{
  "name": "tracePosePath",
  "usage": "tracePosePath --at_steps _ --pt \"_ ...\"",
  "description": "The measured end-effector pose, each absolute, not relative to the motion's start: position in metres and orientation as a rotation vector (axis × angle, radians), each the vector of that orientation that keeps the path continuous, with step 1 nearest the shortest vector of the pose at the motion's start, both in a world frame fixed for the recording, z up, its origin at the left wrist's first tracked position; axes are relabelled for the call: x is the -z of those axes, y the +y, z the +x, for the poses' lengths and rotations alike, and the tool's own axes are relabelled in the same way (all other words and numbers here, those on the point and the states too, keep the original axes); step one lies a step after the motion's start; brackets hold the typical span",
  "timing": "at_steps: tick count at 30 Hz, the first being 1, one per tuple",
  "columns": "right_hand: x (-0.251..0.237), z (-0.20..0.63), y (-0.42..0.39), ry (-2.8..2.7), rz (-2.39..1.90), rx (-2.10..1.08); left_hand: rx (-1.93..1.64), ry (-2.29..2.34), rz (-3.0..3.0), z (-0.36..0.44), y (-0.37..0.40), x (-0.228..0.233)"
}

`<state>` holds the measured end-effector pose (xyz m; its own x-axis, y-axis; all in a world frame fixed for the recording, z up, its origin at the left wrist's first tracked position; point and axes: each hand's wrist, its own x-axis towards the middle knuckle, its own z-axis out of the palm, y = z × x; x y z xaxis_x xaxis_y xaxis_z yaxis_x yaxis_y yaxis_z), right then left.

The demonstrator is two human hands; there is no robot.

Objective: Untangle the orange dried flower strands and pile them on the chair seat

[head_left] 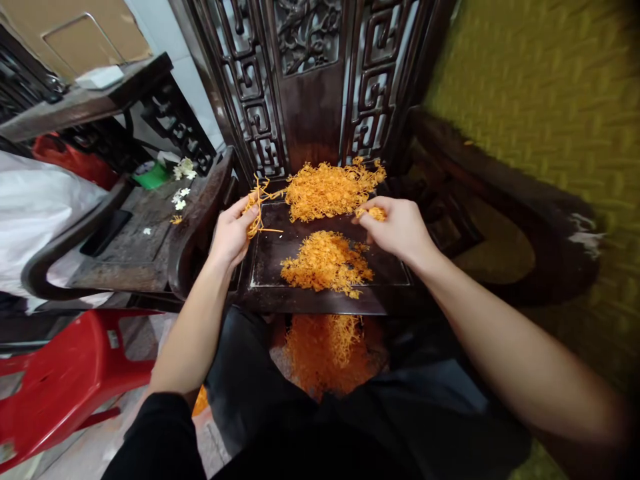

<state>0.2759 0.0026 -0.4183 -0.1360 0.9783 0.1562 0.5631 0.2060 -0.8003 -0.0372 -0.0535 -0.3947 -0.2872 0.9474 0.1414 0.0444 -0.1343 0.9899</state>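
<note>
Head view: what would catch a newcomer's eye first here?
The bright orange strands: a far pile and a near pile lie on the dark carved chair seat. The left hand pinches a bunch of strands at the seat's left edge; the right hand holds a small tuft. A red plastic stool stands lower left.

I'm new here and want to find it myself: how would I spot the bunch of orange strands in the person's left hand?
Find the dark carved wooden chair and its flat seat, strewn with orange heaps. At the seat's left edge, the left hand pinches a small bunch of strands. Unlike the far heap and the near heap, it is lifted, loose and long-stranded.
</note>
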Motion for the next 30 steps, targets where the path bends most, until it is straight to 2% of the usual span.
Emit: tracePosePath --at_steps 4,11,16,21,26,30 --pt "0.406 0.259 -0.018 -1.74 -1.124 -0.801 -1.473 1.116 0.936 -0.013 -0.057 0.392" --pt "0.385 0.253 -0.038 -1.778 -0.728 -0.627 -1.272 1.059 0.919 0.019 -0.068 0.399" --pt "0.382 0.255 -0.043 -1.772 -0.739 -0.619 -1.323 1.071 0.847 0.036 -0.069 0.407" --pt "0.387 0.247 -0.05 -2.238 -0.656 -0.743 -1.416 1.069 0.753 0.052 -0.071 0.411" --pt "0.398 0.243 -0.042 -1.985 -1.017 -0.547 -1.339 1.02 0.816 0.061 -0.078 0.412" --pt "0.4 0.244 -0.037 -1.979 -1.026 -0.76 -1.254 1.028 0.919 0.062 -0.082 0.412"
